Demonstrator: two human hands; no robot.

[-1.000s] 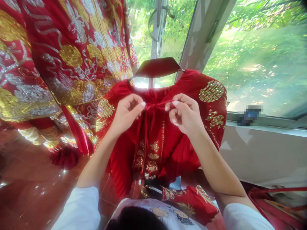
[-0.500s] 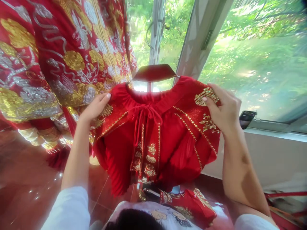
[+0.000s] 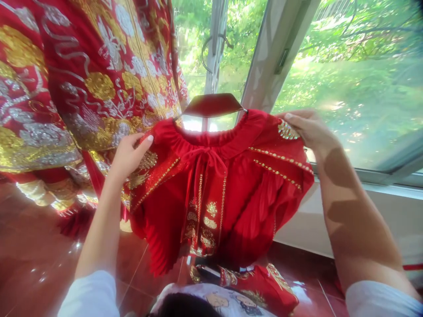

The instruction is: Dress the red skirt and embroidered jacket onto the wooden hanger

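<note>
A red garment with gold embroidery, beaded trim and a tied drawstring neck hangs in front of me on a hanger. My left hand pinches its shoulder on the left, thumb on top, over a gold motif. On the other shoulder, my right hand grips the embroidered panel near its upper edge, with thumb and fingers closed on the cloth. Between the hands the gathered neckline is spread wide. The hanger's hook rises toward the window frame. Fingers behind the fabric are hidden.
Large red robes with gold and silver embroidery hang at the left. Behind is a window with a metal frame. Below, a folded red and gold cloth lies near my lap, above the red tiled floor.
My right hand has shifted outward and up along the shoulder panel, lifting and fanning it to the right. The left hand stays on its shoulder, slightly lower. The dark object by my right wrist no longer shows.
</note>
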